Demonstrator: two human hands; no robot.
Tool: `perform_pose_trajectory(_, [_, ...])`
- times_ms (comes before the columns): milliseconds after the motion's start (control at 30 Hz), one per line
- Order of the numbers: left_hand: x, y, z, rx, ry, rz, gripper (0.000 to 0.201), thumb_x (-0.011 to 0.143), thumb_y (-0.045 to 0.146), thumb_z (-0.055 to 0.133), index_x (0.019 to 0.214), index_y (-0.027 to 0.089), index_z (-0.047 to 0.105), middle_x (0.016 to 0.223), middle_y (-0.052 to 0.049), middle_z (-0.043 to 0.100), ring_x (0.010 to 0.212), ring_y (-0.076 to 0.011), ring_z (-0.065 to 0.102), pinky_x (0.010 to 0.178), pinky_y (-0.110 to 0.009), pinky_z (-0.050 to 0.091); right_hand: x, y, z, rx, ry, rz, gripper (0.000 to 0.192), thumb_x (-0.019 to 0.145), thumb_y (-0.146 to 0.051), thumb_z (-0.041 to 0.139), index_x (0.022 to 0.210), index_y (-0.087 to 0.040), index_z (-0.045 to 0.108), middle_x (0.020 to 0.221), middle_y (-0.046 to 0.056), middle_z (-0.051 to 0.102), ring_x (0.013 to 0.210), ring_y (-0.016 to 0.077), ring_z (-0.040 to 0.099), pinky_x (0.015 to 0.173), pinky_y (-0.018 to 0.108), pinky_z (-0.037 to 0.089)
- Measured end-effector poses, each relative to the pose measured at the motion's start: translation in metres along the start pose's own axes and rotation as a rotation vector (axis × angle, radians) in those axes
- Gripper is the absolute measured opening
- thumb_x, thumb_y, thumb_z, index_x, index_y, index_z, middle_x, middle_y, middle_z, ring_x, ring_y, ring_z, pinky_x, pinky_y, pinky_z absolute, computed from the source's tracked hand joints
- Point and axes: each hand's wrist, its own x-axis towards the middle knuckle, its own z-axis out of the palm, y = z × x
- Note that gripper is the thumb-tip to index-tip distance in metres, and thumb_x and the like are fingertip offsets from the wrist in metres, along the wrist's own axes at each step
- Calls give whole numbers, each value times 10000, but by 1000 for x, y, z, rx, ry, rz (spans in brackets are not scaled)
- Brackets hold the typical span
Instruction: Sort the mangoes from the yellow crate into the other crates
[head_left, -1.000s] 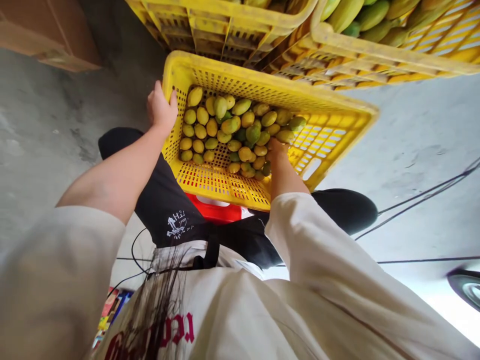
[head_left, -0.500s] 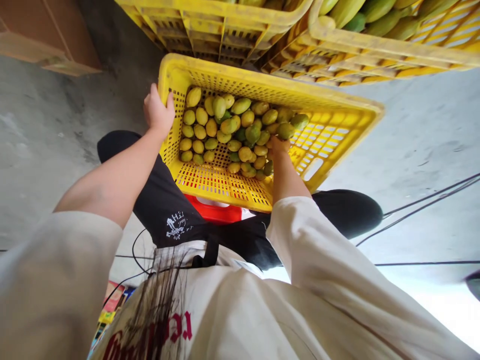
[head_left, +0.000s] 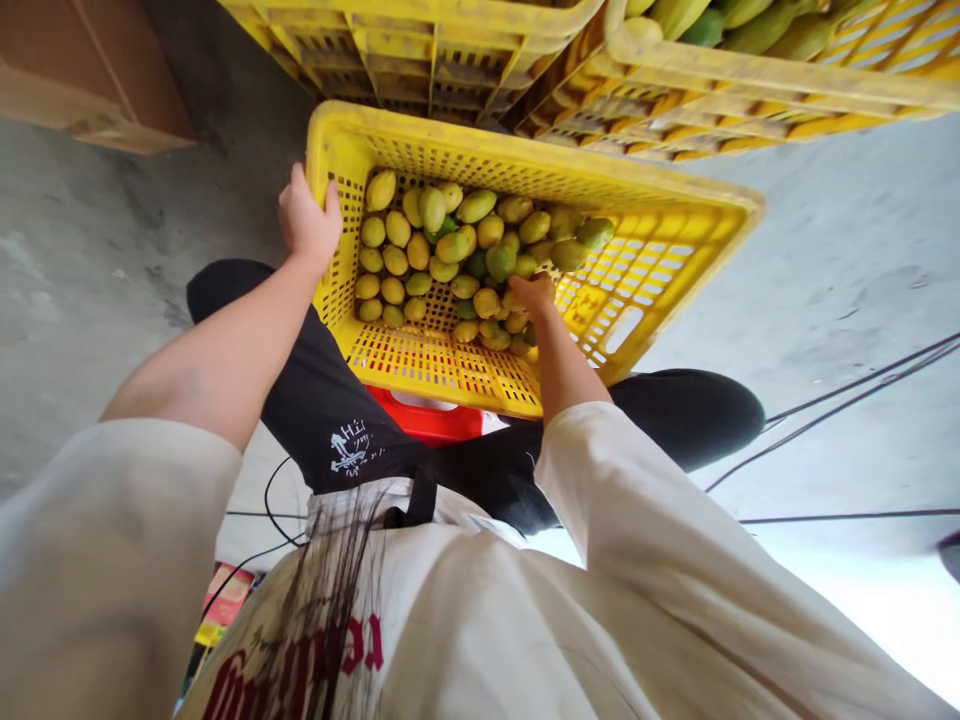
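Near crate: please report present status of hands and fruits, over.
Left hand grips crate, left end. Right hand at fruits, grip unclear. Other crates close beyond; nothing seen blocking hands.

Red shirt lettering [head_left: 351, 650], white trouser print [head_left: 349, 450], both unreadable.

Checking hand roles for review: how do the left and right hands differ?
The left hand holds the near crate at its left end; the right hand is inside it, among the fruit. The left hand sits higher in the picture, the right hand lower. Both are bare.
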Motion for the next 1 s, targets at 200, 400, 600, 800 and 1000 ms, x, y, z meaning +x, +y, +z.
perform_pose_trajectory(200, [1,0,1,29,-8,3,477,1157,396,546,1563,146,562,1578,-201,706,1487,-334,596,1355,-498,421,-25,-12,11,-98,73,86,491,960,-304,793,1401,-102,713,1402,249,770,1369,409,727,1221,569,565])
perform_pose_trajectory(400, [-1,2,0,42,-18,-9,475,1158,394,531,1568,156,561,1552,-191,720,1459,-318,609,1334,-467,438,-41,-22,5,-149,-81,52,209,1019,-276,720,1127,-124,816,1185,220,837,1198,389,798,1062,469,627])
perform_pose_trajectory(600, [2,-3,3,-26,-12,5,430,1138,404,545,1528,226,579,1572,-148,720,1465,-300,622,1340,-451,444,-75,-42,20,-147,-205,-194,172,987,-248,727,1101,-165,827,1142,149,865,1091,348,814,1006,412,639])
perform_pose_trajectory(800, [2,-3,4,2,-2,-10,441,1114,442,544,1516,267,585,1540,-142,737,1452,-314,623,1342,-486,449,-109,-66,57,-272,-438,-414,247,985,-188,699,1175,-147,850,1327,172,845,1234,347,803,1069,365,620])
perform_pose_trajectory(1000, [3,-5,6,-33,2,-14,348,1074,468,552,1407,375,589,1482,-94,758,1427,-306,628,1330,-499,472,-127,-81,69,-457,-466,-317,412,1083,-238,655,1433,-84,807,1509,265,767,1391,410,768,1146,416,619])
